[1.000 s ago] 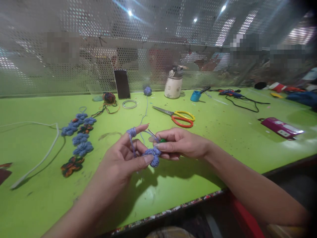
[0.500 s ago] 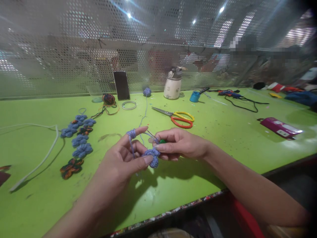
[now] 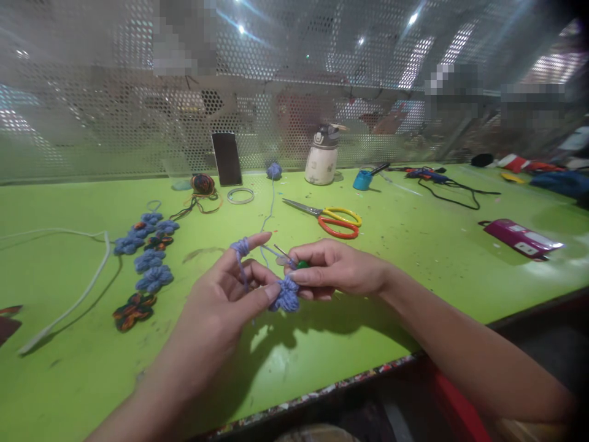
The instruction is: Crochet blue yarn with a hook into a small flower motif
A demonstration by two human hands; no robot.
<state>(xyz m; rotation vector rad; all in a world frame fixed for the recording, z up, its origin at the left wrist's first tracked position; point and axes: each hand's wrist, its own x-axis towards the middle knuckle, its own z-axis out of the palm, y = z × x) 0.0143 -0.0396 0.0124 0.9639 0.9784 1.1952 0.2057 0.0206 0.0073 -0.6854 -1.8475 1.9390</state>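
Observation:
Between thumb and fingers, my left hand [image 3: 230, 288] pinches a blue-purple crochet flower [image 3: 286, 293]. Strands of the same yarn [image 3: 240, 247] wrap its raised index finger. My right hand [image 3: 331, 267] is closed around a crochet hook with a green handle [image 3: 302, 264], its metal tip pointing up and left; its thumb also presses on the flower. From the work, the yarn runs back across the table to a small blue-purple ball [image 3: 274, 170]. Left of my hands lies a chain of crochet flowers [image 3: 154, 279], some blue, some dark orange and black.
Scissors [image 3: 335, 221] lie beyond my right hand. Behind stand a phone [image 3: 227, 158], a white bottle [image 3: 321, 162] and a blue pot [image 3: 362, 180], before a perforated metal screen [image 3: 276, 135]. A multicoloured yarn ball [image 3: 203, 184], a tape roll [image 3: 240, 196], a white cable [image 3: 87, 288] and a purple box [image 3: 522, 237] surround the workspace.
The crochet flower has turned slightly in my fingers and shows more of its petals. My left index finger has shifted a little left. The hook stays in my right hand.

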